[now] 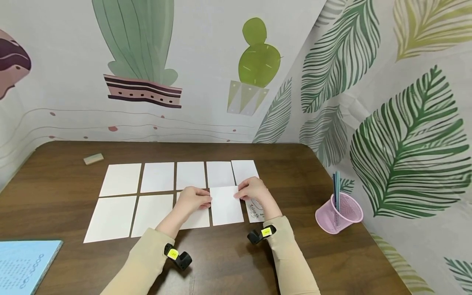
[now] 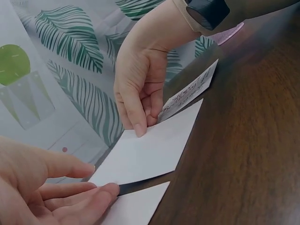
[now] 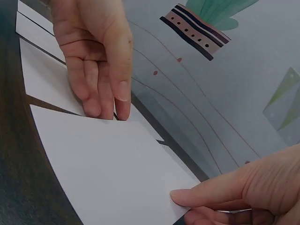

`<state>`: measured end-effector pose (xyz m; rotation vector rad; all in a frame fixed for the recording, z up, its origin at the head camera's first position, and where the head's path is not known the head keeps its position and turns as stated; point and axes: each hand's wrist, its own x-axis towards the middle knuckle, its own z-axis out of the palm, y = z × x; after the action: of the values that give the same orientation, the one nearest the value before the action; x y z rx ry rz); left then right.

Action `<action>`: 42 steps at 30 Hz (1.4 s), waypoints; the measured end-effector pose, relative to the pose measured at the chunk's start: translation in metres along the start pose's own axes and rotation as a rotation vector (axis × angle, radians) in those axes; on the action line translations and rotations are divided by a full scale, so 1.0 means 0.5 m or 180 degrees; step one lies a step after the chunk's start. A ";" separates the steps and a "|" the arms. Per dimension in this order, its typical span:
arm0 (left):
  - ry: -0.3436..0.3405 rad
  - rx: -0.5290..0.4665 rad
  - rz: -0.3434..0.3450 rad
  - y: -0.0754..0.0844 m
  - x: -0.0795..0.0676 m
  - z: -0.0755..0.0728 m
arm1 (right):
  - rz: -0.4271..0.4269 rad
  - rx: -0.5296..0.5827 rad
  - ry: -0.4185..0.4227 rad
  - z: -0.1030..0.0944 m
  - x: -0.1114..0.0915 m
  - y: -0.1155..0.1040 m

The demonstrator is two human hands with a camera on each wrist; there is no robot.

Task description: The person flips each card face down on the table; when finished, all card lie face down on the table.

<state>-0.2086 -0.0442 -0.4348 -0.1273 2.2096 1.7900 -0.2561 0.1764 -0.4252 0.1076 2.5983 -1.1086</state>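
A blank white card [image 1: 227,209] lies in the near row, with both hands at its far corners. My left hand [image 1: 192,201] pinches its left edge between thumb and fingertips. At the opposite edge, the thumb of my right hand [image 1: 254,190] rests on top of the card with the fingers tucked beneath. Just right of it, partly covered by my right hand and wrist, is a card with handwriting and drawn lines [image 1: 255,214]. Another blank card [image 1: 195,221] lies under and beside my left hand. In the right wrist view, the held card [image 3: 108,164] looks slightly raised.
More white cards [image 1: 120,180] form two rows on the brown table [image 1: 295,184]. At the right edge stands a pink mesh cup [image 1: 333,219] holding thin sticks [image 1: 337,190]. A small beige block [image 1: 93,159] lies at the back left, and a blue booklet [image 1: 27,262] at the front left.
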 end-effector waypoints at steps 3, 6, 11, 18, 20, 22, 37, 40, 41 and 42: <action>-0.0009 -0.0025 0.0000 0.001 0.000 -0.003 | 0.0031 -0.0046 0.0016 0.002 -0.002 -0.005; -0.0047 -0.0114 0.0069 0.001 0.000 -0.007 | 0.0040 -0.0064 0.0015 0.003 -0.003 -0.008; -0.0043 -0.0114 0.0074 0.000 0.001 -0.008 | 0.0019 -0.0056 0.0011 0.005 -0.004 -0.009; -0.0018 -0.0083 -0.0009 0.003 0.001 -0.007 | 0.0034 -0.0026 0.0016 0.008 -0.001 -0.009; -0.0025 -0.0093 -0.0011 0.004 0.001 -0.007 | 0.0033 -0.0015 0.0017 0.009 0.000 -0.010; -0.0015 -0.0098 -0.0008 0.005 0.000 -0.007 | 0.0021 -0.0003 0.0016 0.009 -0.001 -0.010; -0.0054 -0.0277 0.0266 -0.002 0.002 0.016 | -0.0065 -0.0151 0.0255 -0.040 -0.009 0.009; -0.0123 -0.0323 0.0235 -0.002 -0.004 0.025 | -0.0019 -0.0156 0.0373 -0.060 -0.011 0.026; -0.0147 -0.0348 0.0217 -0.001 -0.006 0.029 | -0.0003 -0.0142 0.0418 -0.067 -0.012 0.033; -0.0171 -0.0370 0.0209 0.001 -0.007 0.034 | 0.0017 -0.0127 0.0459 -0.074 -0.013 0.041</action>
<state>-0.2024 -0.0282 -0.4365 -0.0311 2.0960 1.9337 -0.2557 0.2171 -0.4133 0.1918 2.7434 -1.0838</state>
